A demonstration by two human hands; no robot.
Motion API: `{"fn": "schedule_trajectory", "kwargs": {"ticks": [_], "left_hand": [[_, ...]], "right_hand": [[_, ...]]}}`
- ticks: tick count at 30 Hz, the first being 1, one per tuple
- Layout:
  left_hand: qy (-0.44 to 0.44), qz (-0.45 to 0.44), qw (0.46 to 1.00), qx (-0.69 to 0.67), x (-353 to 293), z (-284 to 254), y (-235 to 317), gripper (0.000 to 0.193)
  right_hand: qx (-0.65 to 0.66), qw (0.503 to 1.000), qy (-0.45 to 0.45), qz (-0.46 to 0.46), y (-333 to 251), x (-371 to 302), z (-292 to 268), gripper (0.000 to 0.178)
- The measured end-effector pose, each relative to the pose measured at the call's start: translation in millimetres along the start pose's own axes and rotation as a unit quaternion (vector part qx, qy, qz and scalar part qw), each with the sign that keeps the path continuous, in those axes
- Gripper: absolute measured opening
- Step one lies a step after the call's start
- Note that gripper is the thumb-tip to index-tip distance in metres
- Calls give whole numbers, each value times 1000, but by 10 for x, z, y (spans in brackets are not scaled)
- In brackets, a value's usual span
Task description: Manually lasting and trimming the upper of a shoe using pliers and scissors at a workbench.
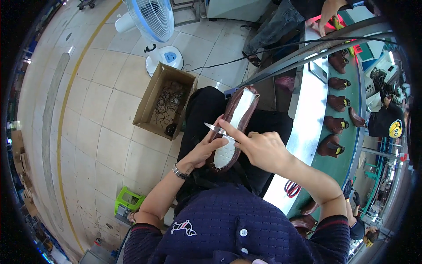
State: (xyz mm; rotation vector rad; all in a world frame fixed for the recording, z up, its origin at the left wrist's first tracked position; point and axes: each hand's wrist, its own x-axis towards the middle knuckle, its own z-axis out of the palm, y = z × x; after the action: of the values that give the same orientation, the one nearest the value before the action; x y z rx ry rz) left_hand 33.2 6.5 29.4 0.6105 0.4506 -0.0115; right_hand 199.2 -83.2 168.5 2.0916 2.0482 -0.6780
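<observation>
Across my lap lies a dark brown leather shoe (229, 115) with its underside up, showing a long white bottom (237, 114) edged by folded-over leather. My left hand (200, 154), with a metal watch at the wrist, grips the shoe's left side, thumb resting on the white bottom. From the right, my right hand (266, 149) reaches over the shoe, fingers closed on a short knife whose bare blade (212, 128) points left across the shoe's edge. The knife's handle is mostly hidden by the fingers.
An open cardboard box (145, 103) with dark stringy scraps stands ahead-left, beside a blue-white fan (154, 20). To my right, a metal ledge (303, 119) borders a green conveyor (323, 165) carrying several brown boots (336, 124). A red cord coil (292, 189) lies there. Another person's hand (327, 15) works far right.
</observation>
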Motion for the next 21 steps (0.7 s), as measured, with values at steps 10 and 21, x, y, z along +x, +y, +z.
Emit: {"fn": "schedule_trajectory", "kwargs": {"ticks": [10,21], "left_hand": [[-30,-30,999,26,-44,-105,41,88],[102,1,995,-2,-194,125,-176,70]], "right_hand": [[10,1000,14,-15,-79,-25,117,77],[14,999,-48,15,-179,-99,47,83]]}}
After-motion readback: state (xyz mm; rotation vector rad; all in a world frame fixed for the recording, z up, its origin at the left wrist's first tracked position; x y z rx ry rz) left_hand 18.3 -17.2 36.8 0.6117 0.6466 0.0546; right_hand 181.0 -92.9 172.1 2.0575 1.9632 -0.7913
